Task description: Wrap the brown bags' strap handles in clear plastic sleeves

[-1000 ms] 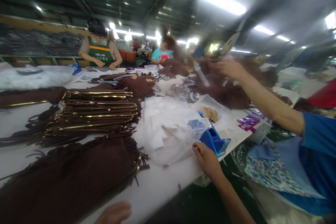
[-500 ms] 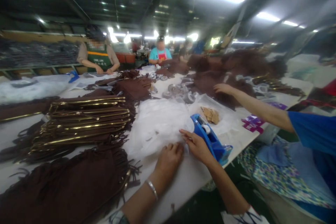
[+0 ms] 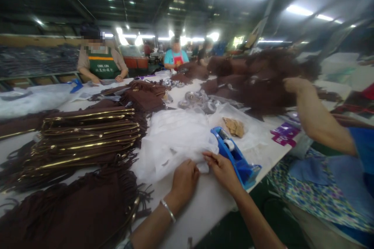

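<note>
A stack of thin white plastic bags (image 3: 175,136) lies on the white table in front of me. My left hand (image 3: 186,179), with a silver bangle at the wrist, is closed at the near edge of the stack, gripping the plastic. Fingers pinched together, my right hand (image 3: 223,169) holds the near right corner of a bag. Just right of it stands a blue tape dispenser (image 3: 235,155) with a roll in it. Brown fringed bags with gold zips (image 3: 87,136) are piled to the left, and another brown fringed piece (image 3: 73,210) lies nearer.
Small tan cards (image 3: 233,127) lie on clear plastic beyond the dispenser. Rolls of tape (image 3: 198,99) and a brown heap (image 3: 251,85) are farther back. A co-worker's arm (image 3: 318,113) reaches in from the right, near purple packets (image 3: 284,134). Other people work across the table.
My right fingers have closed on the bag's corner, lifting and wrinkling the plastic. My left fingers have curled in. The co-worker's arm at right has drawn back to the right with brown material.
</note>
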### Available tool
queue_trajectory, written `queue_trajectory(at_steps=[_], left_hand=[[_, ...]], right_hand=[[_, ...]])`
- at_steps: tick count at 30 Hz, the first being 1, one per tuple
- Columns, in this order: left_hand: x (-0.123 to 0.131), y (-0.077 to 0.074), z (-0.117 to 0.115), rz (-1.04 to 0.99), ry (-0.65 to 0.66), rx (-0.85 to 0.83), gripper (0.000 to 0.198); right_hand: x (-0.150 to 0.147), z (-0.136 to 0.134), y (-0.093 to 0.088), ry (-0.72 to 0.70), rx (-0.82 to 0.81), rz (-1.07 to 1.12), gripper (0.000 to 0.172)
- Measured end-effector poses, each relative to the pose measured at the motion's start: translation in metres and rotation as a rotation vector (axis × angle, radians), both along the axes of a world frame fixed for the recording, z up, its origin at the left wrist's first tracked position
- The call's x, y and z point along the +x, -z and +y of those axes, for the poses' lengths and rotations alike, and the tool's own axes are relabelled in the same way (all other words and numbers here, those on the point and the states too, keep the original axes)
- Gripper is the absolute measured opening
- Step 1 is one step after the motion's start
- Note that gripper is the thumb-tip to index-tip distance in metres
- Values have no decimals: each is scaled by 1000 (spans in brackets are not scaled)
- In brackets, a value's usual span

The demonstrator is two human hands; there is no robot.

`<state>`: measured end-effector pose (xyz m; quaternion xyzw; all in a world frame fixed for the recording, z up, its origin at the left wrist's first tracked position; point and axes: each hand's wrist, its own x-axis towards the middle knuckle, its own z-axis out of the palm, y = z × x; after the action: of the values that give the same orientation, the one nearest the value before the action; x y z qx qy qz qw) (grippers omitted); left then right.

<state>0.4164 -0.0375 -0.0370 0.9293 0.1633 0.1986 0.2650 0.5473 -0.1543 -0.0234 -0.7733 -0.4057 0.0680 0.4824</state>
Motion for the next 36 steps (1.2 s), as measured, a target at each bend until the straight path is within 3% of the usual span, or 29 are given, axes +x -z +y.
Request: queue_trajectory(at_steps=[7, 15, 20, 25, 36], left_hand=[[0, -3, 14, 17, 15, -289, 6], [-5, -11, -1, 3, 56, -285, 20], [0, -14, -2, 20, -37, -347, 14], [3, -13, 6, 43, -92, -525, 4], [-2, -12, 11, -86, -45, -808, 14]], right_hand=[[-22, -17, 4, -23, 4, -85, 27], [-25, -21, 19, 6, -18, -129, 28], [-29, -24, 21, 60, -13, -148, 30], [-30, -25, 26, 115, -11, -181, 29], [-37, -19, 36, 140, -60, -291, 47]])
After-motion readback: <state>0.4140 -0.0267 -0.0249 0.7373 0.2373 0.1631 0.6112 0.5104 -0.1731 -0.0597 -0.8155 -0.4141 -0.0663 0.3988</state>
